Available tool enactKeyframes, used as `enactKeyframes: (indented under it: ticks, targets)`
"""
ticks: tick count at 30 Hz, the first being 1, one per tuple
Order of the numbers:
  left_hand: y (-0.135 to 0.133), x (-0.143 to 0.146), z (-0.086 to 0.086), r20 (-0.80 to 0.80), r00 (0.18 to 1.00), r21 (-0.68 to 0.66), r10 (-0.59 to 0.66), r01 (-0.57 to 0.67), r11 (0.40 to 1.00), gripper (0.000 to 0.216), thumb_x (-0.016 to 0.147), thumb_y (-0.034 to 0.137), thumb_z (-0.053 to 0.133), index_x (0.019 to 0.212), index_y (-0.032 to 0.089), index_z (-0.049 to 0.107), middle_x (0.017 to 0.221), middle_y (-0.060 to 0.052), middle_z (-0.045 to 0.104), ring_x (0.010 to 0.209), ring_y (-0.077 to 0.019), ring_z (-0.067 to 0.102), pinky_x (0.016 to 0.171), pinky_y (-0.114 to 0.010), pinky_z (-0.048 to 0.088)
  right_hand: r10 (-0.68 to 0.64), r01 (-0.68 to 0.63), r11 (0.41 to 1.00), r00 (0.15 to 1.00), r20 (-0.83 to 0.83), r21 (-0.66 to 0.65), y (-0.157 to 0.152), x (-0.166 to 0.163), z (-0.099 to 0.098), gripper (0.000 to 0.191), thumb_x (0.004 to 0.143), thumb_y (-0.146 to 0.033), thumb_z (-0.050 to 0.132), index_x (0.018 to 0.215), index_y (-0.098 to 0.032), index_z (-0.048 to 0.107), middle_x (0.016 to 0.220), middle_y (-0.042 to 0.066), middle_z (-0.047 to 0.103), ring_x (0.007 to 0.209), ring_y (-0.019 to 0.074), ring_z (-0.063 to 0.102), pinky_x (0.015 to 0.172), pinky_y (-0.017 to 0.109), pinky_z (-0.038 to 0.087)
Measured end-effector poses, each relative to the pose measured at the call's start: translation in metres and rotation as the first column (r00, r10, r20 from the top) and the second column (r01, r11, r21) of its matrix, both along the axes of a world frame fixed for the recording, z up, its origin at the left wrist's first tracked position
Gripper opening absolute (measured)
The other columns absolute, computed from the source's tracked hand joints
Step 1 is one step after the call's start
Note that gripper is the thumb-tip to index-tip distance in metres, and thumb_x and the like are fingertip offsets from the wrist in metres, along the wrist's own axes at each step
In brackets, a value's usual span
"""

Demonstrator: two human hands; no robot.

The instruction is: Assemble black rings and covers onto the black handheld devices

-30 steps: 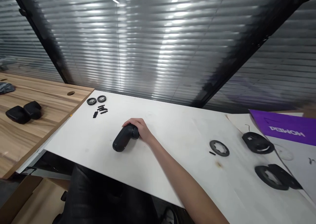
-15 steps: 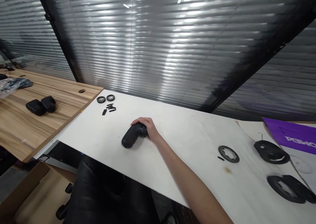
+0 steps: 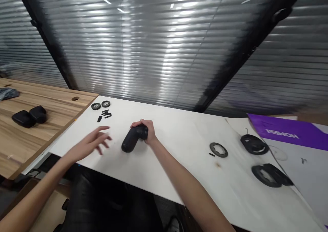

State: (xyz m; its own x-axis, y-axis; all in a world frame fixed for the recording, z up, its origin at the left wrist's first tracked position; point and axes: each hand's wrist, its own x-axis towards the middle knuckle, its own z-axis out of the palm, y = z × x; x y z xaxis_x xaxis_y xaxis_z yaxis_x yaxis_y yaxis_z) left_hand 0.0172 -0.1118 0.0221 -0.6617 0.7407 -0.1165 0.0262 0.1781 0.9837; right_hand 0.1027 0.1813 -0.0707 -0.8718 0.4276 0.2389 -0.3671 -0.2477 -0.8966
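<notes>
A black handheld device (image 3: 131, 139) with a thick angled body lies on the white tabletop (image 3: 174, 157). My right hand (image 3: 146, 129) is wrapped round its upper end. My left hand (image 3: 93, 141) hovers just left of the device with its fingers spread and nothing in them. It is slightly blurred by motion. Two small black rings (image 3: 100, 105) and several short black pieces (image 3: 104, 115) lie beyond my left hand near the table's far left corner.
A black toothed ring (image 3: 218, 149) and two larger black round parts (image 3: 254, 145) (image 3: 271, 175) lie to the right. A purple sheet (image 3: 287, 133) lies at the far right. Two black cases (image 3: 29, 116) rest on the wooden desk (image 3: 38, 122) at left. Window blinds stand behind.
My left hand has come into view from the lower left and reached toward the device. My right hand stays on the device, which has lifted slightly at its upper end.
</notes>
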Motion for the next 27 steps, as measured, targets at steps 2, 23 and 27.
enactKeyframes:
  ticks: [2, 23, 27]
  targets:
    - [0.054, 0.000, -0.009, 0.132, 0.972, 0.009, -0.194, 0.195, 0.981, 0.068, 0.094, 0.061, 0.081, 0.144, 0.019, 0.062, 0.106, -0.014, 0.075, 0.084, -0.0273, 0.077, 0.061, -0.033, 0.062, -0.061, 0.059, 0.996, 0.998, -0.034, -0.061, 0.000, -0.002, 0.001, 0.047, 0.088, -0.059, 0.069, 0.066, -0.021, 0.085, 0.076, 0.011, 0.082, 0.076, 0.0261, 0.076, 0.079, 0.039, 0.060]
    - [0.183, -0.006, -0.066, 0.517, 0.724, 0.348, -0.458, 0.311, 0.884, 0.105, 0.079, 0.046, 0.079, 0.169, 0.022, 0.032, 0.072, -0.003, 0.069, 0.054, -0.0224, 0.064, 0.043, -0.025, 0.048, -0.524, 0.520, 0.842, 0.852, 0.011, -0.147, 0.000, 0.002, 0.014, 0.019, 0.068, -0.029, 0.072, 0.081, -0.024, 0.085, 0.107, 0.007, 0.088, 0.113, 0.0312, 0.077, 0.101, 0.045, 0.059]
    - [0.185, -0.008, -0.066, 0.510, 0.718, 0.347, -0.474, 0.332, 0.877, 0.100, 0.083, 0.046, 0.078, 0.169, 0.023, 0.034, 0.074, -0.003, 0.068, 0.056, -0.0218, 0.065, 0.045, -0.026, 0.051, -0.531, 0.522, 0.828, 0.847, 0.018, -0.206, 0.004, 0.005, 0.012, 0.028, 0.067, -0.031, 0.071, 0.088, -0.023, 0.088, 0.115, 0.008, 0.087, 0.121, 0.0334, 0.077, 0.110, 0.048, 0.057]
